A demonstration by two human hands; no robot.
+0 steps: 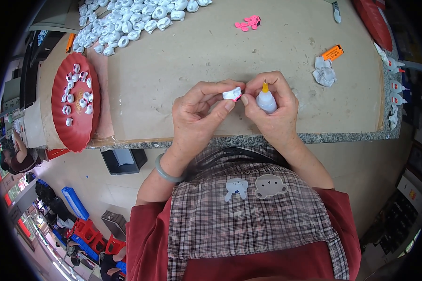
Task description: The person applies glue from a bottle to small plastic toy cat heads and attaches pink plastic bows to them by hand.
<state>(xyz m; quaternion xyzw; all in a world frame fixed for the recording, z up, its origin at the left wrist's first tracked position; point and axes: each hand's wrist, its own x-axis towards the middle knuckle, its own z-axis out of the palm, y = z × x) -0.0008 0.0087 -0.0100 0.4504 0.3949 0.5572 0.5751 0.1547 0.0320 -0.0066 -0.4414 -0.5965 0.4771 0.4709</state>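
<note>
Between the thumb and fingers of my left hand is a small white rounded piece with a pink and black bit on its lower right side. My right hand grips a small glue bottle, its yellow needle tip pointing away from me. The thumb and forefinger of that hand meet at the right side of the white piece, touching or nearly touching the pink bit. Farther off on the paper-covered table lies a little cluster of flat pink pieces, one with a dark spot.
Many white pieces are heaped at the far left. A red scalloped tray holds several pieces with pink and black. To the right lie crumpled paper, an orange box and glue bottles. A cutter lies farther back.
</note>
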